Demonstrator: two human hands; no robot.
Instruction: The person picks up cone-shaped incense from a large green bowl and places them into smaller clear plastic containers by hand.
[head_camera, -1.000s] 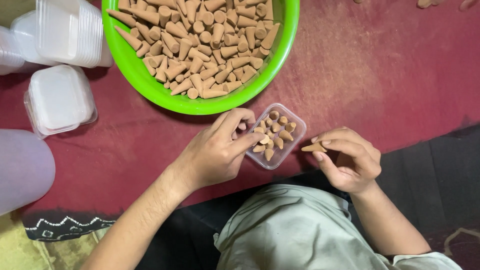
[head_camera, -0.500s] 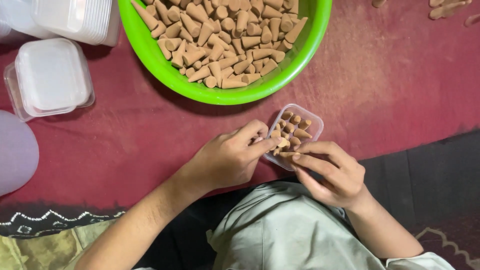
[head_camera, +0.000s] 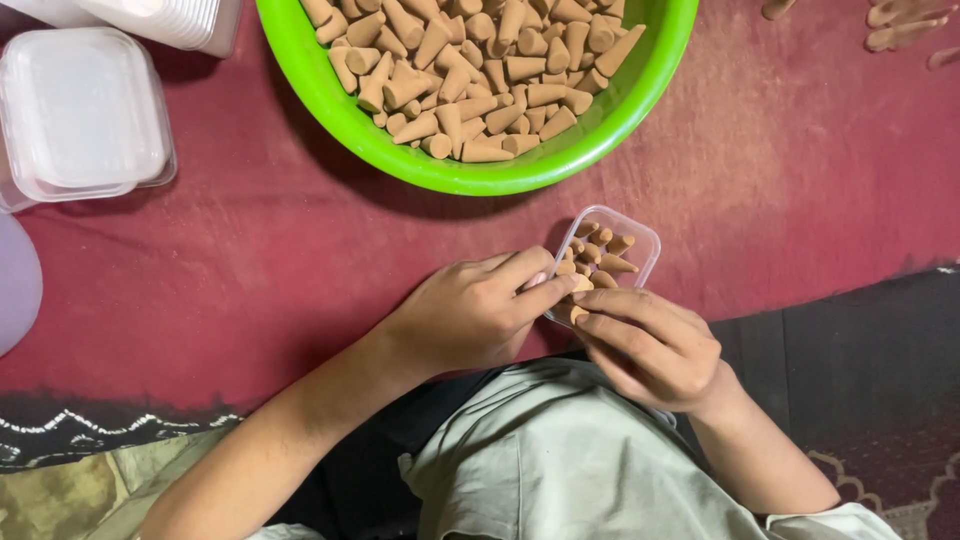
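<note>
Left hand (head_camera: 470, 315): thumb and forefinger pinched narrow on the near-left rim of the small clear square plastic box (head_camera: 640, 235), steadying it.
Right hand (head_camera: 650, 345): fingers curled close, holding one tan cone (head_camera: 578, 314) at the box's near edge, tip pointing inward.
Box place: on the dark red mat (head_camera: 800, 180), just before the person's lap, near the mat's front edge.
Box contents: small tan clay-like cones (head_camera: 600, 262), packed tightly, partly hidden by fingers.
Handling, as judged: cones look light, dry, brittle at the tips; best pinched at the thick base. The thin box likely flexes, so hold it by the rim.
Green round plastic basin (head_camera: 640, 100): behind the box, heaped with cones.
Lidded clear plastic containers (head_camera: 85, 110): far-left corner of the mat, no labels visible.
</note>
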